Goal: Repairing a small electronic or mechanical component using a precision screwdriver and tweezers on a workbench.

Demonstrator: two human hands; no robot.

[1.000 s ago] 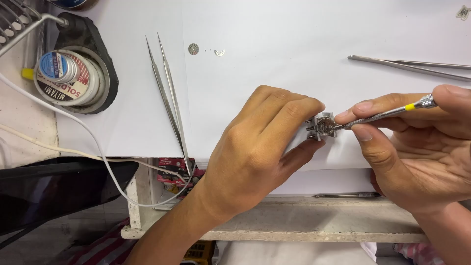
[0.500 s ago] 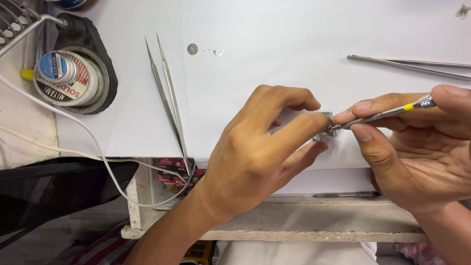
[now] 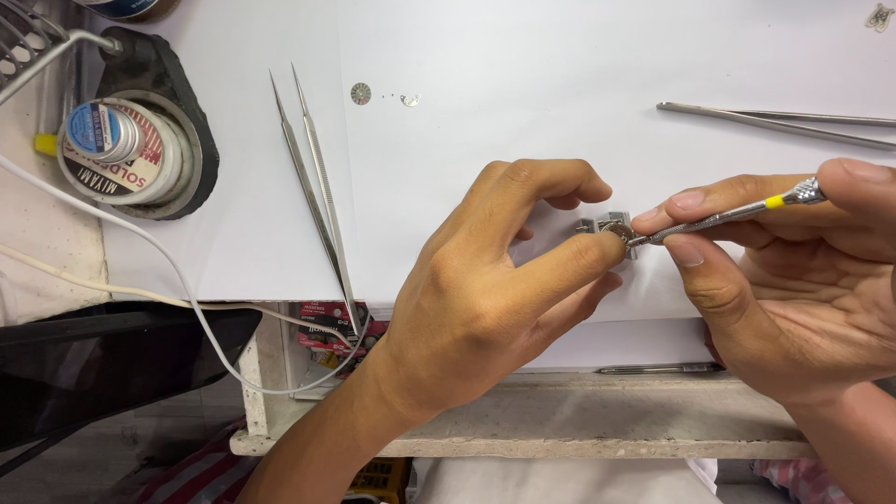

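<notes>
Knurled steel screwdriver [image 3: 737, 213], small metal holder [image 3: 611, 231]

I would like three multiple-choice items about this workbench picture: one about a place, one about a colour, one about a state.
1. Where do the loose tweezers lie?
A. Left of the left hand, on the white sheet
B. Under the right hand
C. On the solder spool

2. What colour is the band on the thin screwdriver?
A. Red
B. Yellow
C. Blue

3. How is the small metal holder kept?
A. Lying untouched
B. Steadied by left-hand fingertips
C. Lifted high off the sheet

Key: 1 A, they lie on the paper beside the left hand; 2 B, a yellow ring shows near the knurled end; 3 B, the left fingers touch it while the screwdriver tip meets it.
</notes>
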